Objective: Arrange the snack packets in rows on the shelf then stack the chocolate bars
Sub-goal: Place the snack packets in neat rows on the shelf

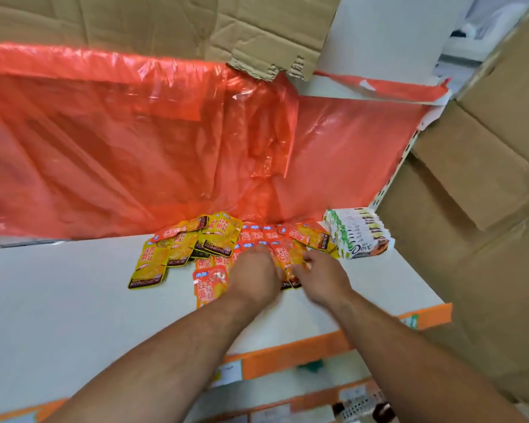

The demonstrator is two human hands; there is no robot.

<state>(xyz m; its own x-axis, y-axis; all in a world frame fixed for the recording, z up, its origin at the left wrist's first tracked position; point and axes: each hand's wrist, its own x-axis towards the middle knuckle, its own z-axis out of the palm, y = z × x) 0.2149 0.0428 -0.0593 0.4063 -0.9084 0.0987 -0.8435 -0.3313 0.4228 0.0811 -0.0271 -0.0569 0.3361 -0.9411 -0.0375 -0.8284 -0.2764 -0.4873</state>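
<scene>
White flat shelf board (74, 300), orange front strip. Yellow foil snack packets (177, 248) and orange-red foil snack packets (209, 285) overlap loosely, rear centre. White-wrapped chocolate bars (359, 236) stacked at right, possibly touching them.

Centre frame: the left hand (252, 276) hides some orange packets (209, 283), the right hand (321, 277) others. Both hands' fingers are motion-blurred; what they hold cannot be told. The shelf (58, 300) runs off the left edge.
</scene>
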